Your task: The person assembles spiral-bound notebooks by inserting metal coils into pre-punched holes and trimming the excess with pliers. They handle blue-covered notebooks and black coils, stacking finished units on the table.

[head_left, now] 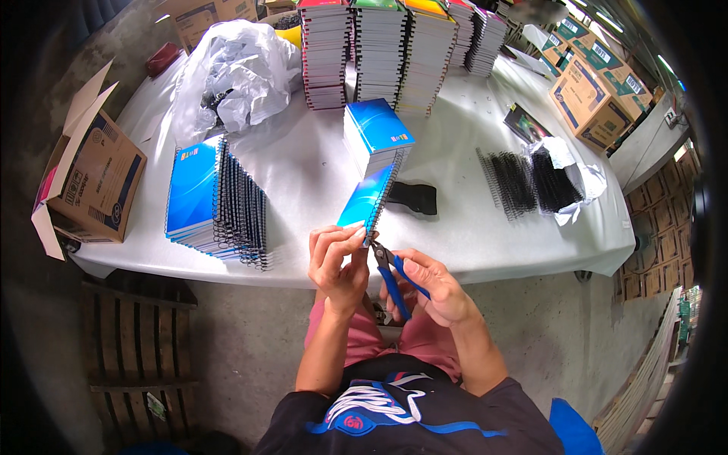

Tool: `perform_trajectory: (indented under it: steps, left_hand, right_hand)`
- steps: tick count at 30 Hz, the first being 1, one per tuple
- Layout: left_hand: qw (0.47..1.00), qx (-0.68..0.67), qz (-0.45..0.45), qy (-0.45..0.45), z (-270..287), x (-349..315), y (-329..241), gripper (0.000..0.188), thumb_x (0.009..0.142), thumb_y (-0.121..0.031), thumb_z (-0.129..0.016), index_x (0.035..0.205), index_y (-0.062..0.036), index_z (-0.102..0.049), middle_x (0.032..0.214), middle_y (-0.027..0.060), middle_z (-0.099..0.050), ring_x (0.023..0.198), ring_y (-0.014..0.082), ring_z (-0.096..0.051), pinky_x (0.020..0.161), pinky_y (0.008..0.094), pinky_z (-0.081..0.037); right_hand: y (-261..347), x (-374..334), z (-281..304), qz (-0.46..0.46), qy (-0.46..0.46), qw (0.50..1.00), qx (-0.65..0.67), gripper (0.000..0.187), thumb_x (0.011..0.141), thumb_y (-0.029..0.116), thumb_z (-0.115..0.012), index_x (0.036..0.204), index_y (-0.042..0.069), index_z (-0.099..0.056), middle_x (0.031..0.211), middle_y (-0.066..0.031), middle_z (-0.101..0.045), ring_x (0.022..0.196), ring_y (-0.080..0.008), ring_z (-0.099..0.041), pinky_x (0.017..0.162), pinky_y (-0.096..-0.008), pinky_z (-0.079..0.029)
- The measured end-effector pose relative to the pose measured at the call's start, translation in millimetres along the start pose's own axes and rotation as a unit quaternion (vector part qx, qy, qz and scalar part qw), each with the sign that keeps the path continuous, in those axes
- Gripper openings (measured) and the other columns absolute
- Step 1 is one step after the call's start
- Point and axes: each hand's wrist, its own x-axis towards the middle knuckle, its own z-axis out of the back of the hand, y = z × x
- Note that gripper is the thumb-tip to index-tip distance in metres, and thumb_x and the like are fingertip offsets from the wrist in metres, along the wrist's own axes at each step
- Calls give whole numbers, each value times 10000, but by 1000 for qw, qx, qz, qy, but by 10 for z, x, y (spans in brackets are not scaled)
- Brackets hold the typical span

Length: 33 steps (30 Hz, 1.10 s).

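The left hand (pixel 334 262) is clamped on the near end of a blue notebook (pixel 362 197), held over the near middle of the counter (pixel 296 201). The right hand (pixel 434 288) is closed around the pliers (pixel 382 258), their tips at the near end of the coil (pixel 391 180). The notebook should be light, bendy and slightly slippery on its glossy cover, the coil springy and easily bent; best pinched flat beside the spine.

A white-covered table (pixel 296 178) stands on grey concrete floor (pixel 243 334) near dark wooden slats (pixel 140 387).
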Motion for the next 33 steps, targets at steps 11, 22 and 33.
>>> perform_trajectory:
  steps: [11,22,33]
  left_hand:
    - [935,-181,287,-107,135,185,-83,438,875,-79,-613,1277,-108,-442,982,-1,-414,754,33,-432,602,142,-392]
    - [983,41,9,-177,925,608,-340,411,880,-161,-615,1233,-24,-456,1125,77,-457,1062,139,-450,884,298,-396]
    - [968,68,194,-147,1420,831,403,466,928,-317,-536,1305,-53,-461,1295,138,-462,1204,237,-443,978,369,-355]
  right_hand:
    - [-115,81,980,50,-433,524,-732,423,889,372,-551,1251,153,-534,1174,-126,-511,1144,-327,-464,1027,-406,-315]
    - [559,1191,-814,305,-7,952,9,444,813,5,-650,1229,11,-494,1022,-104,-601,868,-125,-600,741,-245,-526]
    - [717,2429,-1466,333,8,759,-559,449,718,311,-747,1107,117,-633,890,-83,-655,816,-247,-629,766,-374,-494]
